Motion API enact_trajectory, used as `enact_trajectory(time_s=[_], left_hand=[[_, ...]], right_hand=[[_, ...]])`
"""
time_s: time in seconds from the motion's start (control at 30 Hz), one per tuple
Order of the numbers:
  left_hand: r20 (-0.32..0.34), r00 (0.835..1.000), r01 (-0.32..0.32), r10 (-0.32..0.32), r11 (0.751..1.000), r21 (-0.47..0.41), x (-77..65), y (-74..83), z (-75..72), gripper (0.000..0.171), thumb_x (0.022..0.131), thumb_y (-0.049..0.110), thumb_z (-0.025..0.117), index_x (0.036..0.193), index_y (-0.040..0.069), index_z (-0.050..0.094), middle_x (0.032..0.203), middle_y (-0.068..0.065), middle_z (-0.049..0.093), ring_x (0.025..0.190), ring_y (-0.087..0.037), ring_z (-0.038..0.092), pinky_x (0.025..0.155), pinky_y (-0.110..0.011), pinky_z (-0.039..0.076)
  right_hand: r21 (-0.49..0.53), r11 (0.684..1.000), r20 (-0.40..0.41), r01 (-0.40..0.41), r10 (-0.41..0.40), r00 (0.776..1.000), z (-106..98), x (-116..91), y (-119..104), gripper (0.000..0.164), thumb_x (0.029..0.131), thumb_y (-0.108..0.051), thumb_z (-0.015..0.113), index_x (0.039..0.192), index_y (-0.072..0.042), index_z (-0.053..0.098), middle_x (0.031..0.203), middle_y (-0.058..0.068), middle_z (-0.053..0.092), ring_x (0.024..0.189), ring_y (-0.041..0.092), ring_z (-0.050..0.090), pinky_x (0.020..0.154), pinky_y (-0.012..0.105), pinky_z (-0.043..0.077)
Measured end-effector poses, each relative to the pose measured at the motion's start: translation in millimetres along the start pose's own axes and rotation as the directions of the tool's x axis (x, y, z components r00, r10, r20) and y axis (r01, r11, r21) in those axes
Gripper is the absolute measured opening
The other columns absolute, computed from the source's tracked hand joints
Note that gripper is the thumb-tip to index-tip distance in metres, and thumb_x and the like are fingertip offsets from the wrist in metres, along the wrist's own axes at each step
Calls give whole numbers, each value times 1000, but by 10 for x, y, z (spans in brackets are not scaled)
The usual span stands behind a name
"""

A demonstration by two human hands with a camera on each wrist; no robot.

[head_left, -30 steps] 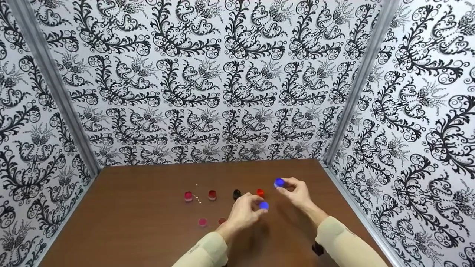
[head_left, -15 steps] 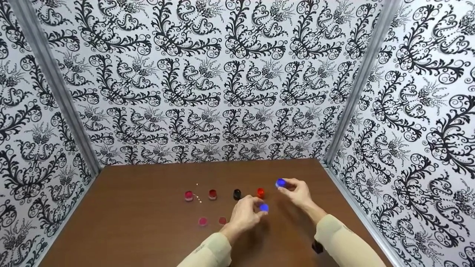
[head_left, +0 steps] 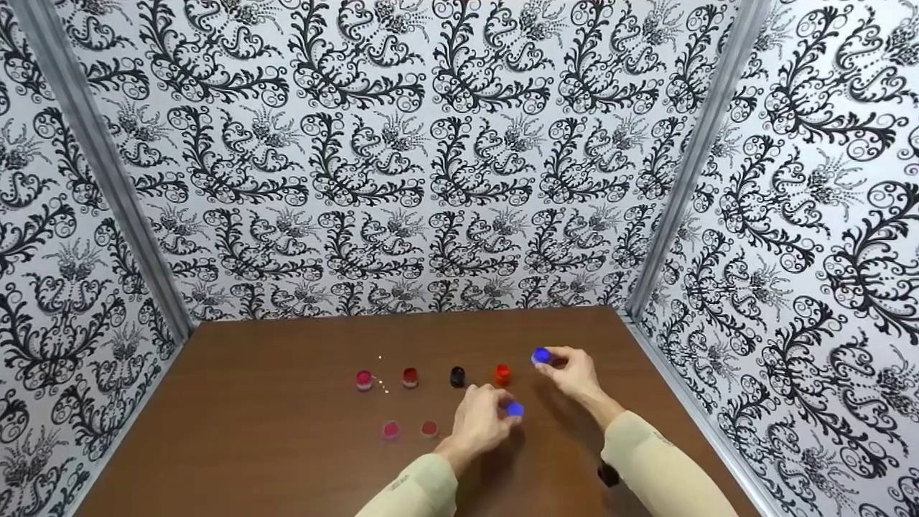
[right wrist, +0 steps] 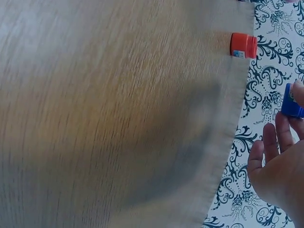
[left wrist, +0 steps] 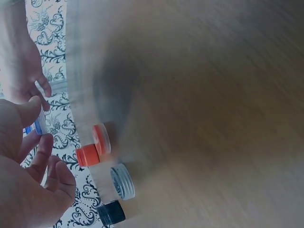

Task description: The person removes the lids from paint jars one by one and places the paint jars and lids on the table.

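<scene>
My left hand (head_left: pixel 482 418) pinches a round blue lid (head_left: pixel 514 409) above the table, between thumb and fingertips. Farther right and a little farther back, my right hand (head_left: pixel 576 372) grips a small blue paint pot (head_left: pixel 541 355). Lid and pot are apart. Beyond my left hand stand an orange paint pot (head_left: pixel 502 374) and a black paint pot (head_left: pixel 457 376), without lids on. In the left wrist view, an orange lid (left wrist: pixel 101 138) and a ridged greyish lid (left wrist: pixel 122 181) lie near those two pots; my left hand hides them from the head camera.
To the left stand a red pot (head_left: pixel 410 377) and a pink pot (head_left: pixel 364 380). A red lid (head_left: pixel 429 429) and a pink lid (head_left: pixel 390 430) lie in front of them on the brown table (head_left: pixel 251 416). Patterned walls (head_left: pixel 402 179) enclose the back and sides.
My left hand has drawn slightly toward me and to the right with the blue lid, uncovering the red lid and the black pot. My right hand has stayed nearly still.
</scene>
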State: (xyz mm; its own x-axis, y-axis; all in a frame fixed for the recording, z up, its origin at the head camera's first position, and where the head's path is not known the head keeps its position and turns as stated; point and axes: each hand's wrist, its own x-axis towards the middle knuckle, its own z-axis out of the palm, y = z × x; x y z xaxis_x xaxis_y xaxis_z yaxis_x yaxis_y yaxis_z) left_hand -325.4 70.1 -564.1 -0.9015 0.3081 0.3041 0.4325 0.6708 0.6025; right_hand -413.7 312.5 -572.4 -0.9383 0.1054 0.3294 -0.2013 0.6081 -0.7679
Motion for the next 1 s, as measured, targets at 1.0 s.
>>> enact_trajectory(time_s=[1.0], left_hand=[[-9, 998, -56, 60, 975, 216, 112, 61, 270, 27, 88, 36, 96, 105, 17, 89, 98, -1, 78, 95, -20, 52, 80, -33, 50]], right_hand=[[-208, 976, 9, -69, 72, 997, 75, 51, 351, 29, 87, -24, 96, 109, -8, 89, 110, 12, 88, 109, 37, 81, 104, 55, 61]])
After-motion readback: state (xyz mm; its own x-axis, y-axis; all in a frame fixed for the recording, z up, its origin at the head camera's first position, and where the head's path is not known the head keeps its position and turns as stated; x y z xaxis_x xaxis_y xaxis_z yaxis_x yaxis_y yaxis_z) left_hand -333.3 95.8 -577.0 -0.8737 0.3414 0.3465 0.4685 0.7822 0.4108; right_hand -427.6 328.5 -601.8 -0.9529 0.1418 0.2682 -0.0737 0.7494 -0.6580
